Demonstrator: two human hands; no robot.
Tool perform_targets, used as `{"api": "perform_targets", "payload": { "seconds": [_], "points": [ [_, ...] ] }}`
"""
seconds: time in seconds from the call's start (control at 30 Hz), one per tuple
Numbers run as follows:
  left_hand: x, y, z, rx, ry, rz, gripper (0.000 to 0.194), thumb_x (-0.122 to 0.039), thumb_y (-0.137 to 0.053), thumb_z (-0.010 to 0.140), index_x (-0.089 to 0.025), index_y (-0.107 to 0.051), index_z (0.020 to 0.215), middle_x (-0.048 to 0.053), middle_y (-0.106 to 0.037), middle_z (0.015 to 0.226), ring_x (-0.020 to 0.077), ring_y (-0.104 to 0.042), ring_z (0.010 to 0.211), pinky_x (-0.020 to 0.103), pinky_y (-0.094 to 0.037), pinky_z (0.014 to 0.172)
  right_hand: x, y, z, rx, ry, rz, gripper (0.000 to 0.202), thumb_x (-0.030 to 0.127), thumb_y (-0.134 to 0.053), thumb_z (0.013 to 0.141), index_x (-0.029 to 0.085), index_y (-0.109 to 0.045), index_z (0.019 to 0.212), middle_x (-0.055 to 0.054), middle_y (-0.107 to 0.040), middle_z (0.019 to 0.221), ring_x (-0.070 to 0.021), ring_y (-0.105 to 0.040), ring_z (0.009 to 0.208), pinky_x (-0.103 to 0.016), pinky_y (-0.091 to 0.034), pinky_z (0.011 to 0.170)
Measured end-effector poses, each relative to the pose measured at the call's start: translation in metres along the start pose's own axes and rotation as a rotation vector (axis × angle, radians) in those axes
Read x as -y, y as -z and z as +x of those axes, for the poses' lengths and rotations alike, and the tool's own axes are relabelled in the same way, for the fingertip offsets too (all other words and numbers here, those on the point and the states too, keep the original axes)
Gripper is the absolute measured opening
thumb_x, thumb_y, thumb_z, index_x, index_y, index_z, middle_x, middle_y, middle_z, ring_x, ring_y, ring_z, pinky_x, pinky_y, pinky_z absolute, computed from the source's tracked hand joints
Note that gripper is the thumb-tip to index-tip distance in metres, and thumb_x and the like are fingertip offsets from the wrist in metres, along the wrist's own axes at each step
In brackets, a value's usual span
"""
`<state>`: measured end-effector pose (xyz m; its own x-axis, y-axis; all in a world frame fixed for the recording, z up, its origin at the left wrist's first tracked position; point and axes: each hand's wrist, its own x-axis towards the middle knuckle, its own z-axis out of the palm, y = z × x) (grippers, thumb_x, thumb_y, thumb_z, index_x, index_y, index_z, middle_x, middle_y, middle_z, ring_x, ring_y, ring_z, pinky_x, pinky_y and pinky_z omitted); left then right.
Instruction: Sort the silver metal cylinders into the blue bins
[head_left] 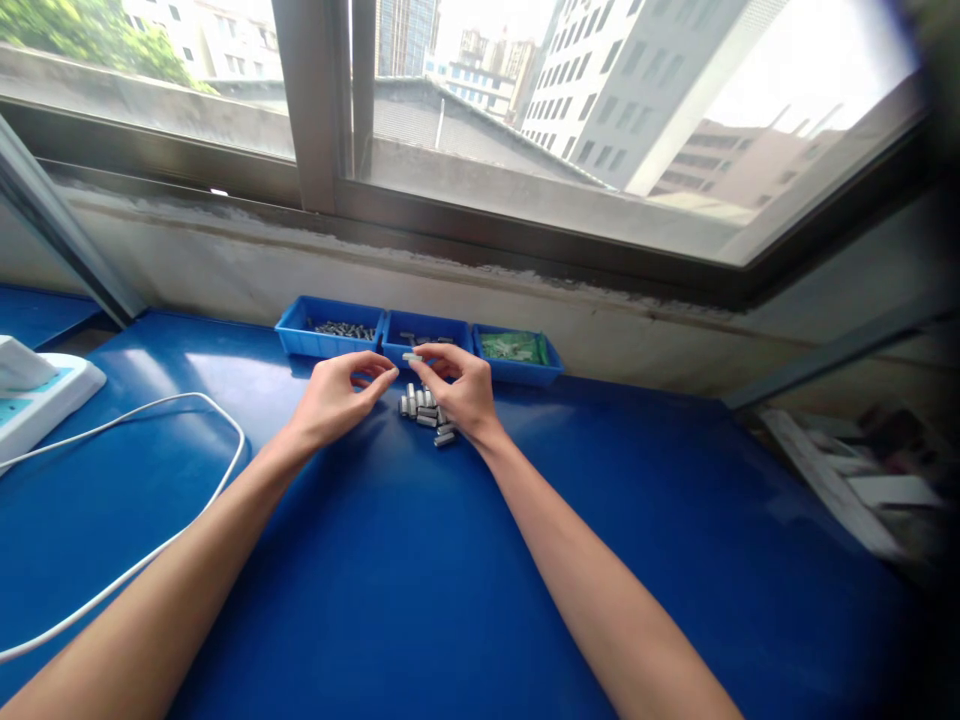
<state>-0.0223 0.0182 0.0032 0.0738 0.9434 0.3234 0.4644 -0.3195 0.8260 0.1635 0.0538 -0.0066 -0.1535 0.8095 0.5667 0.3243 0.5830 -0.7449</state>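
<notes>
My right hand (461, 385) pinches a small silvery cylindrical piece (411, 357) between thumb and fingertips, above the front of the middle bin. To its left, my left hand (345, 392) has thumb and index finger brought together at the tips. Whatever that pinch holds, if anything, is too small to make out. Below and between the hands lies a pile of short metal cylinders (426, 408) on the blue tabletop (420, 580), partly hidden by my right hand. Behind the hands stands the middle blue bin (442, 326), with a few metal parts inside.
The left blue bin (315, 342) holds many small metal parts. In the right blue bin (551, 368) is a green and clear plastic bag (514, 347). A white power strip (56, 395) and white cable (232, 440) lie at left. A window wall (637, 340) rises behind.
</notes>
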Motion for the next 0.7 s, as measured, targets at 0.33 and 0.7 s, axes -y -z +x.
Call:
{"api": "perform_targets", "payload": {
  "seconds": [0.33,0.7],
  "points": [
    [0.003,0.0,-0.007,0.36,-0.321,0.308,0.025,-0.03,-0.066,0.085,-0.022,-0.072,0.108,0.007,-0.07,0.108,0.0229,-0.065,0.1,0.033,-0.05,0.088,-0.015,0.019,0.003,-0.265,-0.027,-0.57,0.025,0.027,-0.056,0.094,0.02,-0.074,0.109,-0.006,-0.076,0.106,-0.0182,-0.067,0.071,-0.032,-0.053,0.08],
    [0.005,-0.006,-0.007,0.304,-0.305,0.309,0.019,-0.027,-0.056,0.089,-0.022,-0.07,0.101,0.007,-0.07,0.096,0.02,-0.066,0.082,0.03,-0.05,0.074,-0.013,0.015,-0.003,-0.184,0.056,-0.49,0.025,0.029,-0.051,0.097,0.019,-0.073,0.106,-0.01,-0.073,0.107,-0.019,-0.066,0.075,-0.033,-0.05,0.08]
  ]
}}
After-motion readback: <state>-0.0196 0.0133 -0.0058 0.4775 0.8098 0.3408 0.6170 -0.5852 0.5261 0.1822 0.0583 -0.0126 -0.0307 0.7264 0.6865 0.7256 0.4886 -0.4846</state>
